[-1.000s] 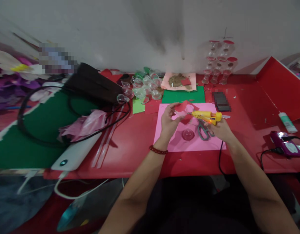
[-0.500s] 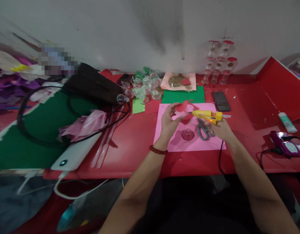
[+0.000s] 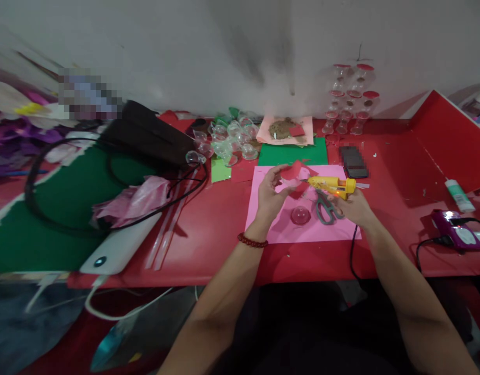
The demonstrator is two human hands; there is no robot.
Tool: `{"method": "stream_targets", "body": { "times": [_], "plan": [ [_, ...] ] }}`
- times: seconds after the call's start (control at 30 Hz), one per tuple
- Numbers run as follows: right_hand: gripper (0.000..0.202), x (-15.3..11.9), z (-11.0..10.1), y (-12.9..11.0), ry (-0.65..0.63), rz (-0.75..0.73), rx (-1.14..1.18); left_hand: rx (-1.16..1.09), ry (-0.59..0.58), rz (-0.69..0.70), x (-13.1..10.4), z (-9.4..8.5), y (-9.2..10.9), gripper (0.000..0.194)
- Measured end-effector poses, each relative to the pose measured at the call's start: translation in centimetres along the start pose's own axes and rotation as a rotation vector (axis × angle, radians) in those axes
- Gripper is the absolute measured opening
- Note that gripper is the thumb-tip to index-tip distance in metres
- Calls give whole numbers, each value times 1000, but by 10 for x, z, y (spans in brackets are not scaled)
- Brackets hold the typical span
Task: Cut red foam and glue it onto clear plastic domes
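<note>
My left hand is closed at the fingertips on a piece of red paper, which seems to have a clear plastic part with it; the exact shape is hard to make out. My right hand grips a yellow hot glue gun, its nozzle pointing left close to the red paper. A clear glue stick pokes out of the gun's rear. Below the hands, a pink sheet carries a clear plastic dome and grey-handled scissors, partly covered by my right hand.
Several clear plastic cups are heaped at the back. A tower of joined cups stands by the wall. A phone, a glue tube and a purple device lie right. Leftward are a black cable and a white power bank.
Almost nothing differs. Both hands keep their hold, with the glue gun's nozzle still beside the red paper; the view has shifted very slightly.
</note>
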State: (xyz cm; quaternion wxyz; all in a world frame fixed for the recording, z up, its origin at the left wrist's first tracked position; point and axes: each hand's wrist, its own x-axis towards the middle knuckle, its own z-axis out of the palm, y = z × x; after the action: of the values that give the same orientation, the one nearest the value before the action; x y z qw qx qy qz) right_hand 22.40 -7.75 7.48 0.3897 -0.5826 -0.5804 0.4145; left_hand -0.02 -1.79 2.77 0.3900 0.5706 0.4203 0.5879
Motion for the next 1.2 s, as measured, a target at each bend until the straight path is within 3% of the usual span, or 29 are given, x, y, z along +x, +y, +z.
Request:
{"method": "stream_targets", "body": {
  "times": [0.73, 1.2],
  "plan": [
    [29, 2, -3, 2, 13, 10, 11, -34, -36, -24, -1, -1, 4, 59],
    [36, -1, -4, -6, 28, 4, 17, -291, -105, -104, 2, 0, -6, 52]
  ]
}}
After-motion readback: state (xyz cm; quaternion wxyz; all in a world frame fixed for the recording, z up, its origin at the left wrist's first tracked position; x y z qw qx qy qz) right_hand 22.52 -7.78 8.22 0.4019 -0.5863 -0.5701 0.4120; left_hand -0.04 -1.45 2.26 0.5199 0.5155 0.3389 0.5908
